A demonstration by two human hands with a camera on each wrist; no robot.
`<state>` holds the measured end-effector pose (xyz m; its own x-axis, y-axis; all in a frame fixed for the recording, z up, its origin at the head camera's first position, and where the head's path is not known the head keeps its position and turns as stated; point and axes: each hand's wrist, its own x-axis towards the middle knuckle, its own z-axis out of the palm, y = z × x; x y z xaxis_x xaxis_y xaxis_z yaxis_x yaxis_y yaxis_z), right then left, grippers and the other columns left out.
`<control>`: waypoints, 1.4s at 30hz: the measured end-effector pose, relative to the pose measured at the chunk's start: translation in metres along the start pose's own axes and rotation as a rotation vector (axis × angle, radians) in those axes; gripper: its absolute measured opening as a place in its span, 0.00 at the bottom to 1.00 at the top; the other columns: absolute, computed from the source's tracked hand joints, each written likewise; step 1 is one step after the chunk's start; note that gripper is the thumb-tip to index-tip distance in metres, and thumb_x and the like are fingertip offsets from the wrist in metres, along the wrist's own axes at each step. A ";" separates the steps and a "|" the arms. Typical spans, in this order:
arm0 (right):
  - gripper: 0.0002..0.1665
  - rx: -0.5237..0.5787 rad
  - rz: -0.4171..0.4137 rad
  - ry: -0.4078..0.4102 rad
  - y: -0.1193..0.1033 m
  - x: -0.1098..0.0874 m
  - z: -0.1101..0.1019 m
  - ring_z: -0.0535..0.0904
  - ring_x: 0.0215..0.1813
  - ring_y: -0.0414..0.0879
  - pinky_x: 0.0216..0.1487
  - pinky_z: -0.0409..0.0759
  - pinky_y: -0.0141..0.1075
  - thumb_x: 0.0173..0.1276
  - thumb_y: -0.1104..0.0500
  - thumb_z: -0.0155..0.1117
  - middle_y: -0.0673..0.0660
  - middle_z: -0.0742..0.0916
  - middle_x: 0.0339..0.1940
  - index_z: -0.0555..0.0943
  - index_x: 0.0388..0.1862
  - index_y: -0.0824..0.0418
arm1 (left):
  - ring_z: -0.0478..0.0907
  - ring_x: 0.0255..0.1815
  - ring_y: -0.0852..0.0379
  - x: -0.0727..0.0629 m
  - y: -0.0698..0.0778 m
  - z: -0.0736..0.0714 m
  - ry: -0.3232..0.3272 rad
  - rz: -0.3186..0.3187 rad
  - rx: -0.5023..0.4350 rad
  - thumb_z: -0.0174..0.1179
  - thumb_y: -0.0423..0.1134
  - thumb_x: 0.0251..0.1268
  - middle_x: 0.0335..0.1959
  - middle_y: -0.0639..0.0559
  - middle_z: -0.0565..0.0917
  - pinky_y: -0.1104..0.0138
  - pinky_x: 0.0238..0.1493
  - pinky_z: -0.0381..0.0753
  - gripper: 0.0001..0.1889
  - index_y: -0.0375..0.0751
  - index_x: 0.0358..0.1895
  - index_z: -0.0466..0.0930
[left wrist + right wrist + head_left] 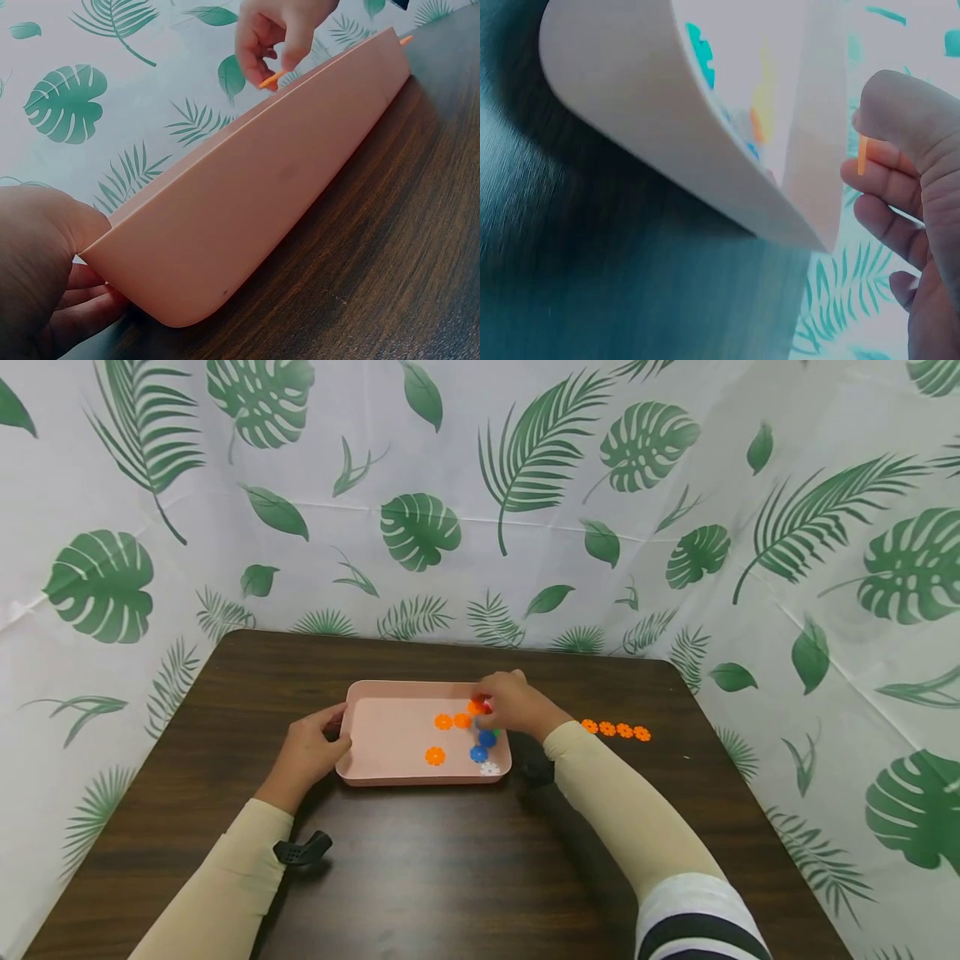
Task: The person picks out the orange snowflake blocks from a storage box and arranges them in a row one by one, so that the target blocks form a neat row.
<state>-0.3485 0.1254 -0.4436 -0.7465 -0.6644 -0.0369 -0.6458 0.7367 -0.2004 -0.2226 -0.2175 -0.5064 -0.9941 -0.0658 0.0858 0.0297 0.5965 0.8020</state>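
A shallow pink tray (390, 727) lies on the table, and my left hand (311, 747) grips its left wall between thumb and fingers. Over the tray's far right corner, my right hand (519, 706) pinches an orange notched plastic disc (862, 155), held on edge between thumb and fingertips in the right wrist view. Loose in the tray are several orange discs (435, 756), blue discs (478, 753) and a white disc (490, 768). A green disc (700, 54) shows inside the tray in the right wrist view. The right hand partly hides the pieces in that corner.
To the right of the tray, a row of several orange discs (617, 730) lies on the dark wooden table (420, 868), partly behind the right forearm. A white cloth with green leaves (420, 531) hangs behind the table. Each wrist wears a black band (302, 849).
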 end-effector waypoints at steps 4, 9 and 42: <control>0.21 0.053 0.046 0.026 0.006 -0.009 -0.007 0.80 0.50 0.46 0.57 0.67 0.48 0.61 0.52 0.77 0.48 0.88 0.45 0.88 0.53 0.56 | 0.79 0.60 0.36 0.000 -0.002 -0.002 0.003 0.004 0.008 0.59 0.35 0.66 0.59 0.33 0.83 0.43 0.64 0.77 0.32 0.33 0.74 0.70; 0.22 0.141 0.090 0.096 0.021 -0.025 -0.009 0.81 0.53 0.50 0.66 0.68 0.53 0.61 0.51 0.78 0.51 0.88 0.48 0.88 0.53 0.57 | 0.79 0.60 0.36 0.000 -0.003 -0.003 0.008 0.001 0.026 0.59 0.36 0.67 0.60 0.33 0.83 0.42 0.64 0.76 0.32 0.33 0.75 0.70; 0.21 0.310 0.389 0.139 0.098 -0.130 0.027 0.81 0.54 0.55 0.61 0.79 0.55 0.64 0.54 0.74 0.58 0.86 0.52 0.85 0.54 0.60 | 0.79 0.59 0.36 -0.001 -0.001 0.003 -0.003 -0.008 0.002 0.58 0.37 0.66 0.59 0.32 0.83 0.42 0.64 0.77 0.32 0.33 0.74 0.70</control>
<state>-0.3107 0.2807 -0.4846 -0.9497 -0.3106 -0.0404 -0.2544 0.8401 -0.4791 -0.2223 -0.2151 -0.5088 -0.9947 -0.0678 0.0774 0.0216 0.5979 0.8013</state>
